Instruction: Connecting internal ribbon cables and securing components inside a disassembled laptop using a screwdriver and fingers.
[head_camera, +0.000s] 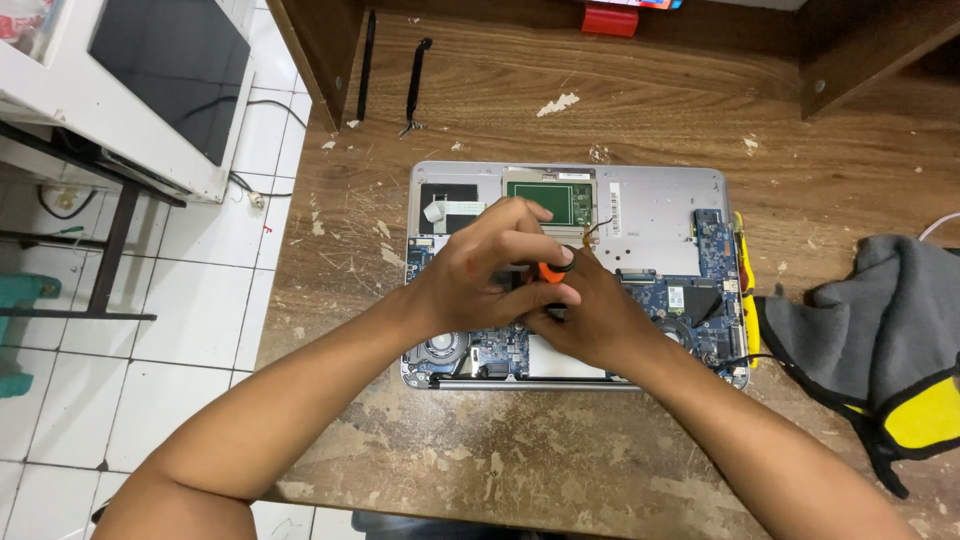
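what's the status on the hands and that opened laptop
Both hands, left and right, closed on orange-handled screwdriver. Tip over opened laptop. Grey cloth lies apart.

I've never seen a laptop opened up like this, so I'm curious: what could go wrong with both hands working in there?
1. The orange-handled screwdriver, gripped by the left hand and right hand, might slip and scratch the blue circuit board.
2. A loose screw could get lost among the chips on the wooden table.
3. The white ribbon cable lies exposed and could snag.
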